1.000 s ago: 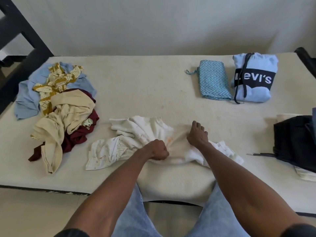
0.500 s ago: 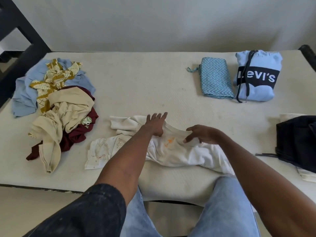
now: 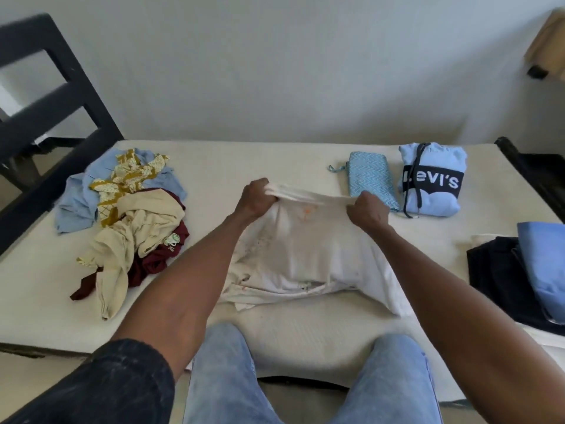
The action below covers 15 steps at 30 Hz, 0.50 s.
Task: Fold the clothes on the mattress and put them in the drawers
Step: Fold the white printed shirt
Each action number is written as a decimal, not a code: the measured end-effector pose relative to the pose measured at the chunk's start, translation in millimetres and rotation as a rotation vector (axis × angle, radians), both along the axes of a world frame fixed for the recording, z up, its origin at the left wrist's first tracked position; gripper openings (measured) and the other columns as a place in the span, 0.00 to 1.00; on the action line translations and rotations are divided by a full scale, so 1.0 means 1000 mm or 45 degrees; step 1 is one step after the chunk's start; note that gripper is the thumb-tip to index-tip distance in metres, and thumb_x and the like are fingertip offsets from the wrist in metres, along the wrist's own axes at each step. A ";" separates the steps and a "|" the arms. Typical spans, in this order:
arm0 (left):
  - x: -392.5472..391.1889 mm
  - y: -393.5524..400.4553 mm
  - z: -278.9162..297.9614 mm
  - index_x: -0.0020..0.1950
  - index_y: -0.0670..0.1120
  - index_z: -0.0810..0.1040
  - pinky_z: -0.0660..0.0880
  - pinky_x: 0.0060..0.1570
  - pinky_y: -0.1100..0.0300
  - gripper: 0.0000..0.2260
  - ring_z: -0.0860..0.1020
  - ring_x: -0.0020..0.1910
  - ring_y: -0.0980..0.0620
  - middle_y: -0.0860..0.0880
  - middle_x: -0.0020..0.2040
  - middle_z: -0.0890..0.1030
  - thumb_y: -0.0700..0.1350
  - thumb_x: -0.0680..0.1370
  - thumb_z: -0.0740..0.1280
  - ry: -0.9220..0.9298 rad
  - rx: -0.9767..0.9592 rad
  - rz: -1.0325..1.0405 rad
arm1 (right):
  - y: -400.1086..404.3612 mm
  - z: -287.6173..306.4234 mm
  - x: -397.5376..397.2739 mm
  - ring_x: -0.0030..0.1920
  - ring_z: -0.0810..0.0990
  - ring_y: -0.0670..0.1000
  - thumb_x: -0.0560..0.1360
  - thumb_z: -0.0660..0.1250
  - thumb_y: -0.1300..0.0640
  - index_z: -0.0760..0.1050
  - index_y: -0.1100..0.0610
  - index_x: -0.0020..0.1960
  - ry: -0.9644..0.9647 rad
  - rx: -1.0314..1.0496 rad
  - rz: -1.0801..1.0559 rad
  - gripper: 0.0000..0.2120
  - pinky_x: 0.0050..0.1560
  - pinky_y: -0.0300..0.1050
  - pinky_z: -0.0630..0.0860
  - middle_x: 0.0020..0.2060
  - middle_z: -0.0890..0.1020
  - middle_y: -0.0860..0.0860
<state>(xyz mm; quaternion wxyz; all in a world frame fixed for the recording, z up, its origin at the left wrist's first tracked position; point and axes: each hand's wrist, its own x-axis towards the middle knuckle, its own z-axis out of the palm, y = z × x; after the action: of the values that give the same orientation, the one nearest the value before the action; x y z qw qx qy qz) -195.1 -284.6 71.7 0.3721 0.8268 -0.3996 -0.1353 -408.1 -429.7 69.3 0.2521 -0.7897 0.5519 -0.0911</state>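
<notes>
You are gripping the white garment (image 3: 305, 255) by its far edge, your left hand (image 3: 255, 198) and right hand (image 3: 365, 211) each clenching a bunched corner. The edge is running left to right between them, the cloth trailing back toward you over the mattress (image 3: 275, 160).

White shirt (image 3: 308, 255), orange marks

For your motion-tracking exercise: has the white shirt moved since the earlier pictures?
Yes. Both hands, left hand and right hand, grip the white shirt and have lifted its top edge off the mattress, toward the wall.
</notes>
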 end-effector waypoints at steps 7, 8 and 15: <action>0.008 0.020 0.107 0.45 0.41 0.73 0.66 0.38 0.57 0.05 0.77 0.44 0.39 0.40 0.44 0.78 0.36 0.71 0.66 -0.427 -0.418 0.275 | 0.004 0.084 -0.012 0.41 0.75 0.56 0.72 0.64 0.57 0.76 0.63 0.46 -0.828 -0.049 -0.210 0.09 0.39 0.48 0.69 0.38 0.77 0.55; 0.001 0.023 0.125 0.44 0.41 0.73 0.66 0.38 0.56 0.05 0.76 0.42 0.40 0.41 0.43 0.77 0.35 0.71 0.65 -0.451 -0.527 0.290 | 0.011 0.105 -0.012 0.41 0.73 0.55 0.75 0.63 0.58 0.75 0.61 0.46 -0.948 -0.167 -0.243 0.06 0.40 0.48 0.68 0.38 0.76 0.54; -0.010 0.038 0.198 0.40 0.46 0.70 0.65 0.37 0.56 0.07 0.76 0.42 0.42 0.43 0.41 0.79 0.42 0.73 0.69 -0.256 -0.535 0.367 | 0.004 0.178 -0.016 0.43 0.78 0.57 0.76 0.67 0.44 0.72 0.60 0.34 -0.961 -0.176 -0.248 0.22 0.42 0.48 0.69 0.36 0.77 0.58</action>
<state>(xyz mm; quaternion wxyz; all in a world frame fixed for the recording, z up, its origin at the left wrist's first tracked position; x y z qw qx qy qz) -204.9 -246.6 269.9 0.5093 0.7891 -0.3322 0.0875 -423.8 -425.4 247.3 0.3738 -0.6596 0.4853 -0.4355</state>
